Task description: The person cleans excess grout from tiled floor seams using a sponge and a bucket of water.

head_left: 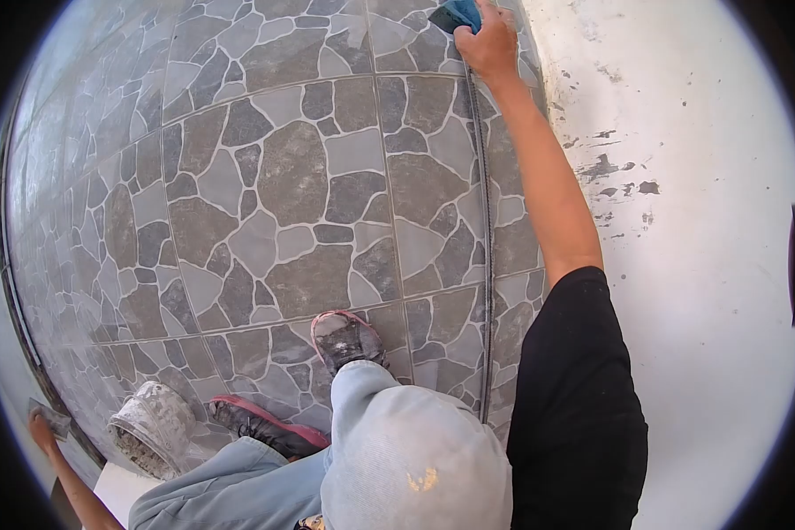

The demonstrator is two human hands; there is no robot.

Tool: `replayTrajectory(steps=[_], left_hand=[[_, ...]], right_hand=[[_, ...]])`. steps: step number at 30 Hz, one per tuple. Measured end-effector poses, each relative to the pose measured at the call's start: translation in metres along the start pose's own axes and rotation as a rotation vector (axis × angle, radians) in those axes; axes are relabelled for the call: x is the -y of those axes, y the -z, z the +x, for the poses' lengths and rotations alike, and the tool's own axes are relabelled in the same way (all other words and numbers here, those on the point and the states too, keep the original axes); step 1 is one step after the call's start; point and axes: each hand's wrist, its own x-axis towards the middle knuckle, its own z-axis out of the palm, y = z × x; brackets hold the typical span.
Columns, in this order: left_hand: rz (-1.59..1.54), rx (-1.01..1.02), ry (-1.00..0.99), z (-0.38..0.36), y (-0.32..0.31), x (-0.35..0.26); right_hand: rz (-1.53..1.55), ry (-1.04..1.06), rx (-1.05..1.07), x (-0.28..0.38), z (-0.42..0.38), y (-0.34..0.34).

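Observation:
My right hand reaches far out at the top of the view and grips a blue sponge, pressing it on the stone-pattern tiles beside a dark joint line that runs along the tiles' right edge. My left hand sits at the bottom left corner, past the tiles' left edge, closed on a small flat grey tool. Most of that hand is cut off by the edge of the view.
A mortar-stained bucket stands on the tiles at lower left, close to my left shoe. My right shoe rests mid-tile, with my bent knee below it. A white wall with scuffed paint borders the right.

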Motion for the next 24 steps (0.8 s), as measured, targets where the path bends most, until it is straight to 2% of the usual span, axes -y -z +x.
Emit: replayTrajectory(steps=[1, 3, 5, 6, 7, 8, 10, 12, 14, 16, 18, 22, 24], left_hand=[[0.028, -0.004, 0.032, 0.001, 0.006, 0.000], [0.074, -0.056, 0.008, 0.009, 0.007, -0.013], [0.108, -0.098, -0.004, 0.017, 0.006, -0.034], [0.054, -0.105, -0.027, 0.026, 0.003, -0.050], [0.000, -0.111, -0.051, 0.032, 0.002, -0.063], [-0.007, -0.119, -0.054, 0.038, 0.004, -0.068], [-0.134, -0.099, -0.063, 0.052, 0.006, -0.078], [-0.154, -0.121, -0.049, 0.046, 0.004, -0.082], [-0.166, -0.148, -0.034, 0.033, 0.002, -0.078], [-0.119, -0.131, 0.001, 0.023, 0.004, -0.073], [-0.146, -0.119, 0.021, 0.016, 0.007, -0.076], [-0.097, -0.095, 0.012, 0.019, 0.001, -0.078], [-0.049, -0.095, 0.006, 0.019, 0.008, -0.080]], right_hand=[[0.070, 0.033, 0.046, 0.004, -0.016, -0.004], [0.095, -0.208, 0.161, -0.004, -0.043, -0.034], [0.074, -0.157, 0.446, 0.019, -0.073, -0.044], [0.248, -0.161, 0.343, 0.046, -0.092, -0.044], [0.556, -0.227, 0.588, 0.077, -0.092, -0.020], [0.659, -0.254, 0.710, 0.106, -0.102, -0.002], [0.551, -0.124, 0.686, 0.143, -0.129, 0.045], [0.428, -0.119, 0.594, 0.155, -0.154, 0.090], [0.423, -0.171, 0.540, 0.133, -0.179, 0.112], [0.173, -0.274, 0.357, 0.110, -0.195, 0.139], [-0.127, -0.347, 0.286, 0.072, -0.222, 0.149], [-0.191, -0.400, 0.407, 0.045, -0.254, 0.156], [-0.207, -0.311, 0.450, 0.038, -0.264, 0.152]])
